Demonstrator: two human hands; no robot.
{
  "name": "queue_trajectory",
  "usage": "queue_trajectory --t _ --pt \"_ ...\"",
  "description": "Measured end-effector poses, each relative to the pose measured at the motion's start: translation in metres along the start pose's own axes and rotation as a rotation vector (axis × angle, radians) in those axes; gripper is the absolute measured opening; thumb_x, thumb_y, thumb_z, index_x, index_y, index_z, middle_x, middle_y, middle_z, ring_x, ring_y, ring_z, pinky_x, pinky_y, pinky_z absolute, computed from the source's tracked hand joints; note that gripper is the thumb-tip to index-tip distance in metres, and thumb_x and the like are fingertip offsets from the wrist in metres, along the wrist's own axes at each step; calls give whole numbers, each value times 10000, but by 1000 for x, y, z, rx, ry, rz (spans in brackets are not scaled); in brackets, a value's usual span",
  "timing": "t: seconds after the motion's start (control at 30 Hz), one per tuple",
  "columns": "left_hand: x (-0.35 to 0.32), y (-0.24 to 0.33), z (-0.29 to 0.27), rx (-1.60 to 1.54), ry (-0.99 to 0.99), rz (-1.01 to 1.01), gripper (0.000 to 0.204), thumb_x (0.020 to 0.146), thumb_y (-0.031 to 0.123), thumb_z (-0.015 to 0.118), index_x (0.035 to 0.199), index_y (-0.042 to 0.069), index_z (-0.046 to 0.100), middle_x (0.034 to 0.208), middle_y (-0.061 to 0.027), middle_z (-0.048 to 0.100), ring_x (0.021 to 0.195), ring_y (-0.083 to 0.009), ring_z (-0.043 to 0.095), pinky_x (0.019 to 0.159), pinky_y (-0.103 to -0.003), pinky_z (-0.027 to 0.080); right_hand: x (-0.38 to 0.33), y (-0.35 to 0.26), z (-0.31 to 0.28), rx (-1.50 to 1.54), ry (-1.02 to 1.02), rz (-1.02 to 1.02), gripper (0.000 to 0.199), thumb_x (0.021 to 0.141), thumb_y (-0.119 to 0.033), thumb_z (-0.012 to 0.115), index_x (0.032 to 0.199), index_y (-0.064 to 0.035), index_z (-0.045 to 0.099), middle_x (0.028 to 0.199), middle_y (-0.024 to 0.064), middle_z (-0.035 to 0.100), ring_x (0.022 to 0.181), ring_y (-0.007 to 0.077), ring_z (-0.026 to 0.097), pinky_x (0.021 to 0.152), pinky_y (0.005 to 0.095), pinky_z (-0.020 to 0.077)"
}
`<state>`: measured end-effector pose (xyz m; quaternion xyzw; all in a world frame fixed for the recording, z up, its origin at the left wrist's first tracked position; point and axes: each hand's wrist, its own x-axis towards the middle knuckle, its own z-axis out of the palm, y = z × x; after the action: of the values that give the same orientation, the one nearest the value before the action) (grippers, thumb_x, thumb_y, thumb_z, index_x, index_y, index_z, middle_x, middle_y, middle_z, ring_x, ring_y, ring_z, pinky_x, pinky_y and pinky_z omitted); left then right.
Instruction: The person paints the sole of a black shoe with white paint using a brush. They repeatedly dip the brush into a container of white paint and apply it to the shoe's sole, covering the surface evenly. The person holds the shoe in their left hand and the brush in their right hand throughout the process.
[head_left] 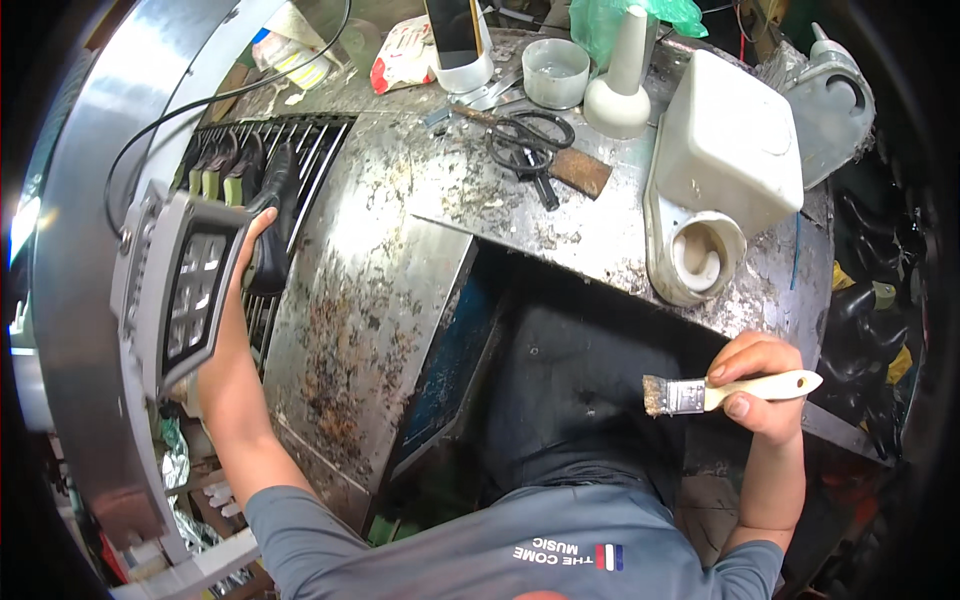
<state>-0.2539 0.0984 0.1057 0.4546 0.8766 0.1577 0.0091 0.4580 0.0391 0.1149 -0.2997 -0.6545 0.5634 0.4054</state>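
The paintbrush [690, 396] in the right grip [772, 415] has a cream handle, silvery ferrule and tan bristles. Beyond that grip, the plastic container [725, 140] is white. At the left grip [254, 235], the shoe [276, 185] is plain black; left of it, the lamp [140, 310] is grey. Between the grips, the silvery table [375, 190] is mottled brown and black; farther off, the scissors [525, 142] are black.

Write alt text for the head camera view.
A person's right hand holds a flat, pale-handled brush, while their left hand, mostly hidden behind a grey rectangular lamp, is at a glossy black shoe over a rack of metal bars. Beyond, a stained metal worktable bears a large white plastic container.
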Motion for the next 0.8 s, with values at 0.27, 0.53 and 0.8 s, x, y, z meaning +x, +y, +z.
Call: queue_trajectory --t 0.27,0.53,0.8 --pt "81 3 53 407 181 -92 816 744 742 750 1379 236 669 1262 -180 719 1170 -379 685 952 -526 539 8 4 7 -104 105 89 264 782 -196 808 942 8 759 887 142 762 751 208 713 672 302 556" --pt "125 -37 107 456 283 144 827 872 755 614 1417 134 608 1140 -232 737 972 -460 717 775 -537 570 26 13 14 -23 65 62 252 852 -140 789 1056 7 769 964 150 766 887 263 735 799 375 568" --pt "59 -33 83 426 348 154 754 1016 670 461 1496 92 528 1418 -186 620 1237 -406 612 1001 -491 517 -30 -12 0 -45 381 139 348 932 -146 769 1218 43 704 1044 168 759 899 208 727 784 311 583"
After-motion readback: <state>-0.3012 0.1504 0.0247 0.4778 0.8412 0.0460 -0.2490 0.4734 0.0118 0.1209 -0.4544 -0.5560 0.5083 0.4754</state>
